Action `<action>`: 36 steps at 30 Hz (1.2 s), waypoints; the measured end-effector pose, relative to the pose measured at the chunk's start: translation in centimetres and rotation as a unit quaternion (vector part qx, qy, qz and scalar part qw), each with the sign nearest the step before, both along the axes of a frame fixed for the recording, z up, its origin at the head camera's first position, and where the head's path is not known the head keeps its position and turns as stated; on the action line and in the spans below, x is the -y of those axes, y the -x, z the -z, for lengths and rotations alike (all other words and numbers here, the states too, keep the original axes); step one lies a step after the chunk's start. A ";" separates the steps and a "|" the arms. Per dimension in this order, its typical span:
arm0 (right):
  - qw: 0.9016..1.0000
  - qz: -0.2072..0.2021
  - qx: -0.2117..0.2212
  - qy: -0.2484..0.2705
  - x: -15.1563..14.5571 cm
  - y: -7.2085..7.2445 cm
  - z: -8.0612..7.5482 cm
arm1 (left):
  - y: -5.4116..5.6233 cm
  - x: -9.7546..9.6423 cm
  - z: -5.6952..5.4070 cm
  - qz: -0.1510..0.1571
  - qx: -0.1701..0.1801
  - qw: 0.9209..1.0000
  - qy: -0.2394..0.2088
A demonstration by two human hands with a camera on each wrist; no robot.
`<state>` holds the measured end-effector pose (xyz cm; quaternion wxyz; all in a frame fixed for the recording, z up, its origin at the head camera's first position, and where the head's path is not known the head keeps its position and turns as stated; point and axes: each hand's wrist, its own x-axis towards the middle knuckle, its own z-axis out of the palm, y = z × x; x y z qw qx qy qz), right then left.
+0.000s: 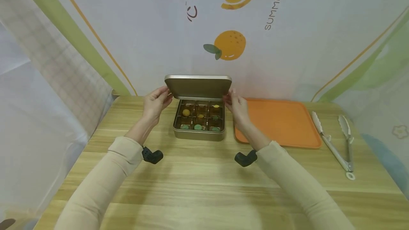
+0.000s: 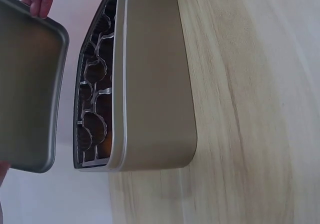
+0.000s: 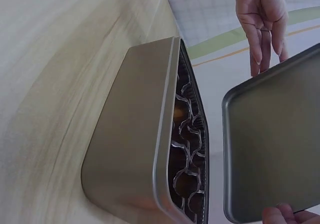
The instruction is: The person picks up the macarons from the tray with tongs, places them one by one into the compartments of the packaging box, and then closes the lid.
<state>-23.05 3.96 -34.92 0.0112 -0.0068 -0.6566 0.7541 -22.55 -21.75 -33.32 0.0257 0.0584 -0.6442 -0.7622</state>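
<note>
A gold metal tin (image 1: 198, 136) sits uncovered on the table. Inside is a clear divided insert (image 2: 95, 91) with small compartments. A yellow ball (image 1: 186, 113) lies in one at the left, and green round pieces (image 1: 198, 127) are in the front row. The tin's lid (image 1: 198, 87) is held tilted above the back of the tin, its inner side facing me; the wrist views show a gap between lid and tin. My left hand (image 1: 154, 104) grips the lid's left edge with the fingertips, while my right hand (image 1: 238, 109) holds its right edge.
An orange tray (image 1: 278, 121) lies right of the tin, partly behind my right forearm. Beyond it are silver tongs (image 1: 338, 152), spread apart, near the right table edge. A white curtain (image 1: 153, 38) with fruit prints hangs behind the wooden table (image 1: 191, 187).
</note>
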 end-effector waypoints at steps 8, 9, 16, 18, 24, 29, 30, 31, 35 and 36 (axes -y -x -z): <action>1.000 -0.010 0.007 -0.008 -0.4 -0.1 0.5 | -0.2 0.3 0.6 0.042 0.007 0.995 -0.088; 1.000 -0.014 0.007 -0.010 -0.5 -0.2 0.6 | -0.3 0.3 0.7 0.050 0.006 0.995 -0.087; 0.999 -0.046 0.001 -0.006 -1.1 -0.4 1.4 | -0.4 0.7 1.9 0.082 -0.007 0.994 -0.068; 0.998 -0.061 -0.008 -0.005 -1.3 -0.5 1.7 | -0.4 0.8 2.2 0.092 -0.012 0.994 -0.059; 0.994 -0.107 -0.020 -0.028 -2.1 -0.6 2.3 | -0.3 1.2 3.1 0.126 -0.032 0.990 -0.049; 0.989 -0.130 -0.006 -0.064 -2.6 -0.7 2.7 | -0.2 1.4 3.6 0.152 -0.039 0.987 -0.045; 0.989 -0.132 -0.004 -0.072 -2.7 -0.6 2.8 | -0.1 1.4 3.7 0.157 -0.039 0.986 -0.041; 0.987 -0.135 -0.004 -0.082 -2.7 -0.6 2.9 | -0.1 1.4 3.8 0.163 -0.040 0.985 -0.037; 0.981 -0.136 -0.002 -0.136 -2.8 -0.6 3.1 | 0.2 1.5 4.3 0.180 -0.039 0.983 -0.017; 0.979 -0.136 -0.002 -0.153 -2.8 -0.6 3.2 | 0.3 1.5 4.4 0.183 -0.039 0.982 -0.010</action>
